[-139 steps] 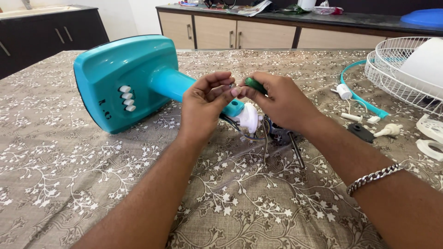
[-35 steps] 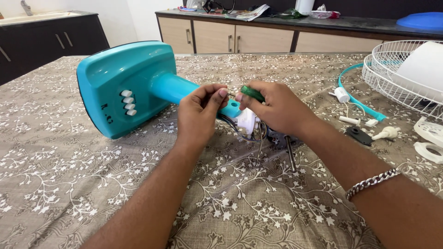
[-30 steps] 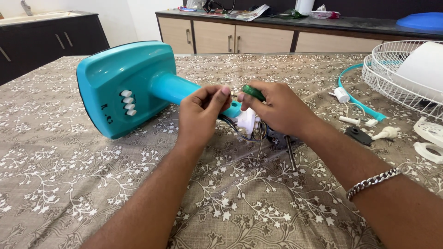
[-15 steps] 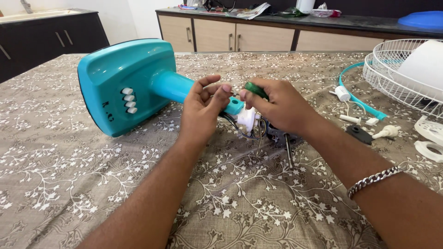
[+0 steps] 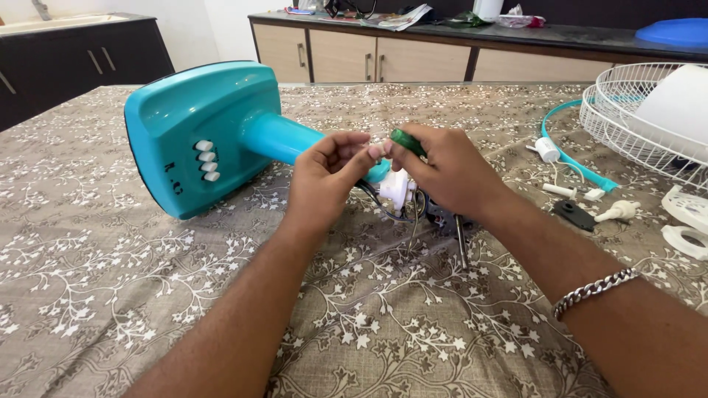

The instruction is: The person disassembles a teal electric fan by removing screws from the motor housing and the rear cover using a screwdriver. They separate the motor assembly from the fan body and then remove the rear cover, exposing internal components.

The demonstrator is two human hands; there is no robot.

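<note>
A teal fan base [image 5: 193,133] lies on its side on the table, its neck pointing right toward a white motor part with wires [image 5: 398,193]. My right hand [image 5: 442,173] grips a green-handled screwdriver [image 5: 406,141], its tip aimed left. My left hand [image 5: 324,177] pinches something small at that tip with thumb and fingers; the small piece is too hidden to name. Both hands hover just above the fan's neck end. A dark metal shaft [image 5: 459,236] sticks out below my right hand.
White wire fan grilles [image 5: 638,118] and a teal ring [image 5: 571,155] lie at the right. Small white and black fan parts [image 5: 590,206] are scattered near them. The table carries a brown flowered cloth [image 5: 147,280]. Cabinets and a cluttered counter [image 5: 413,44] stand behind.
My left fingers have closed in on the screwdriver tip after being spread half a second ago. Both hands stay in the same spot above the fan's neck.
</note>
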